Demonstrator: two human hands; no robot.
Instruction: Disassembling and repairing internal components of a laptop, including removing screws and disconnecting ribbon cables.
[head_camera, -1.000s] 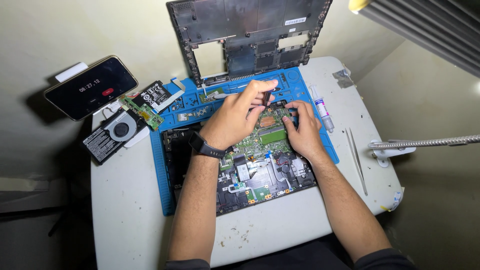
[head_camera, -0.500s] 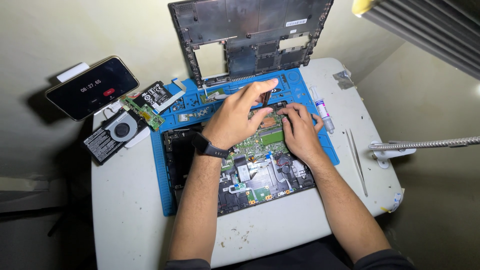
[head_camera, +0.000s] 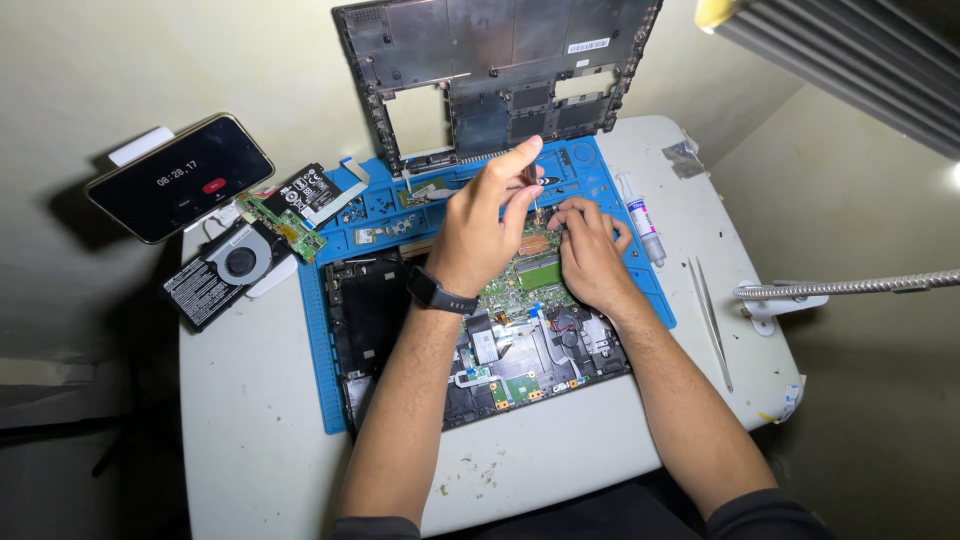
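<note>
- Left hand (head_camera: 480, 235) raised over the far middle of the opened laptop base (head_camera: 480, 345), fingers pinched around the slim handle of a screwdriver (head_camera: 532, 190) held upright — tip pointing down at the green circuit board (head_camera: 530, 272), an angle that suits working on something small from straight above.
- Right hand (head_camera: 590, 255) lying low on the same board just right of the tool, fingertips pressed down and curled in beside the tip, apparently steadying a small part; whether anything is actually gripped there cannot be told.
- Laptop base resting on a blue work mat (head_camera: 318, 330) at the centre of the pale round table (head_camera: 250, 450), probably to keep the machine from sliding and loose bits from rolling away.
- Far edge of the mat moulded into shallow compartments (head_camera: 385, 210) — small flat parts and what look like ribbon pieces in them, too small to tell apart.
- Removed bottom cover (head_camera: 500, 70) propped upright against the wall at the far side, out of the working area.
- Far left: a phone (head_camera: 180, 175) leaning with its lit screen facing the person, a cooling fan (head_camera: 240, 260) and a dark flat module (head_camera: 305, 195) laid aside off the mat.
- Right of the mat: a syringe (head_camera: 640, 220) and, nearer, tweezers (head_camera: 712, 320), both within the right hand's reach.
</note>
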